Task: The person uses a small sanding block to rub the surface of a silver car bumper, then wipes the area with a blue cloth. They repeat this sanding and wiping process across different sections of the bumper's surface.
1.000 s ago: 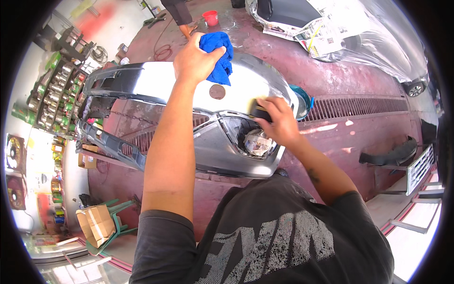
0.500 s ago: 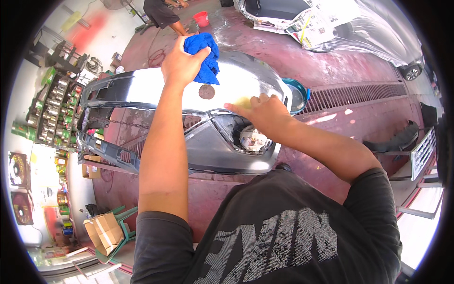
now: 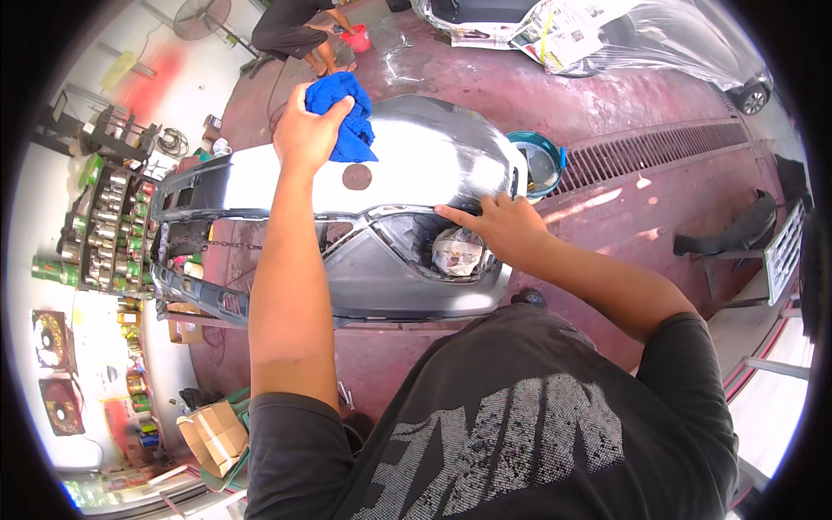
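A car bumper [image 3: 407, 147] with glossy grey and bright, glare-washed areas lies across a low stand before me. Over its far side, my left hand [image 3: 308, 130] grips a crumpled blue cloth [image 3: 347, 121]; whether the cloth touches the surface is hard to tell. My right hand [image 3: 507, 225] is at the bumper's right end, fingers bent over the edge above the lamp opening and thumb pointing left. A pale yellow pad showed under it a moment ago; the hand now hides it. Crumpled paper [image 3: 458, 251] fills the round lamp opening.
A teal basin [image 3: 537, 160] stands just beyond the bumper's right end, beside a floor grate [image 3: 650, 158]. Farther back, a person [image 3: 295, 35] bends over a red bucket [image 3: 355, 39]. A car wrapped in plastic [image 3: 650, 43] is at the far right; shelves of cans [image 3: 113, 225] line the left.
My view has shifted, so the bumper's surroundings sit differently. My right hand has moved toward the bumper's right edge, and the pale yellow pad no longer shows. The distant person has reached to the bucket.
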The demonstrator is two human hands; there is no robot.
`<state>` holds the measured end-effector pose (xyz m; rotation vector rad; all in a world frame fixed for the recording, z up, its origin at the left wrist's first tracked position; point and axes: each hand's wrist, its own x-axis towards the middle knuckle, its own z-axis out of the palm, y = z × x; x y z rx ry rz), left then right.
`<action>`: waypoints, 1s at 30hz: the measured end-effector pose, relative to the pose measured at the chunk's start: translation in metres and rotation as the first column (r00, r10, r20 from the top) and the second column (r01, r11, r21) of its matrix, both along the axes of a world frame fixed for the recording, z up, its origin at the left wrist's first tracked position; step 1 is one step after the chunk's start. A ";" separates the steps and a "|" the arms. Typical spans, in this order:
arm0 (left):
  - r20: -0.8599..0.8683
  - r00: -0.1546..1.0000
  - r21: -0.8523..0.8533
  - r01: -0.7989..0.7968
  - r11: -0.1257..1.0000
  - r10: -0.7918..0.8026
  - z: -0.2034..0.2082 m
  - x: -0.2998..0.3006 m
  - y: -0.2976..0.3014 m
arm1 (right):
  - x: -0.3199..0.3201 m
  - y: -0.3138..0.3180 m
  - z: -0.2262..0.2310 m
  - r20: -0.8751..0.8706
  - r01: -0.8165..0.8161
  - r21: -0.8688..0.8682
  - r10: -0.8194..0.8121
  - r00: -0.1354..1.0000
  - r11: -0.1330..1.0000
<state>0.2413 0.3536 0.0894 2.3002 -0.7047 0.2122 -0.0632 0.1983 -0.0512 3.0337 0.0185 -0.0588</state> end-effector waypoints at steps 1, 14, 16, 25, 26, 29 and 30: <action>0.025 1.000 0.008 -0.004 1.000 0.004 0.000 -0.001 -0.001 | 0.003 0.002 0.002 0.001 -0.003 0.001 0.003 1.000 1.000; 0.035 0.999 -0.011 -0.008 1.000 0.008 -0.001 -0.006 0.005 | -0.024 -0.026 -0.011 0.325 0.006 0.504 -0.196 0.925 0.864; 0.069 0.997 -0.021 0.040 0.999 -0.038 -0.005 0.002 0.000 | -0.014 -0.014 -0.021 0.491 -0.104 0.622 -0.284 0.823 0.776; 0.060 0.998 -0.005 0.001 1.000 -0.001 -0.002 -0.001 0.001 | 0.063 0.040 -0.034 0.713 -0.312 0.622 -0.356 0.604 0.718; 0.047 0.999 -0.012 0.014 1.000 -0.013 -0.003 -0.003 0.002 | 0.072 0.048 -0.019 0.746 -0.340 0.583 -0.321 0.583 0.738; 0.030 0.999 -0.018 0.036 0.999 -0.035 0.001 -0.008 0.001 | 0.079 0.055 0.007 0.746 -0.299 0.492 -0.219 0.629 0.818; 0.036 0.999 -0.013 0.028 1.000 -0.027 0.002 -0.007 0.001 | 0.078 0.051 -0.001 0.751 -0.296 0.482 -0.215 0.624 0.825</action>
